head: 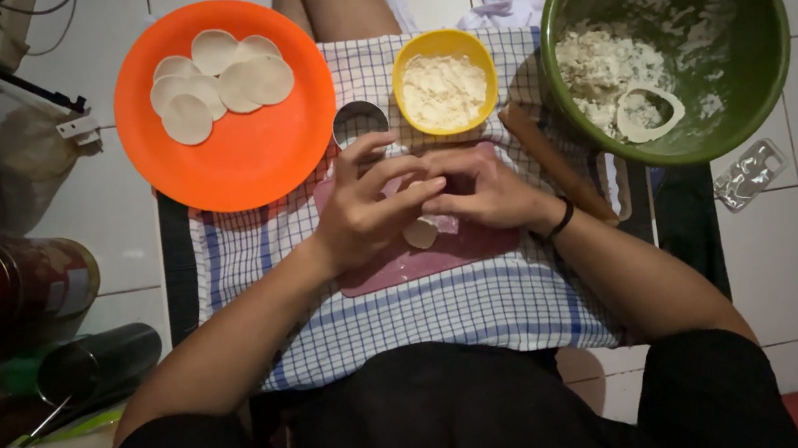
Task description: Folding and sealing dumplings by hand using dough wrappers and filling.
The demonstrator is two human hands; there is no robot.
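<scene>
Over the pink rectangular board (394, 266), my left hand (370, 207) and right hand (486, 190) pinch together around a small pale piece of dough (420, 234), with the yellow round bowl of flour (444, 83) just beyond the board and the orange round plate (244, 161) of dough discs beyond-left.

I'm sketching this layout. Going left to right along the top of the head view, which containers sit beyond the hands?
Orange plate with dough rounds → small metal ring cutter → yellow bowl of flour → green bowl with dough scraps.
</scene>
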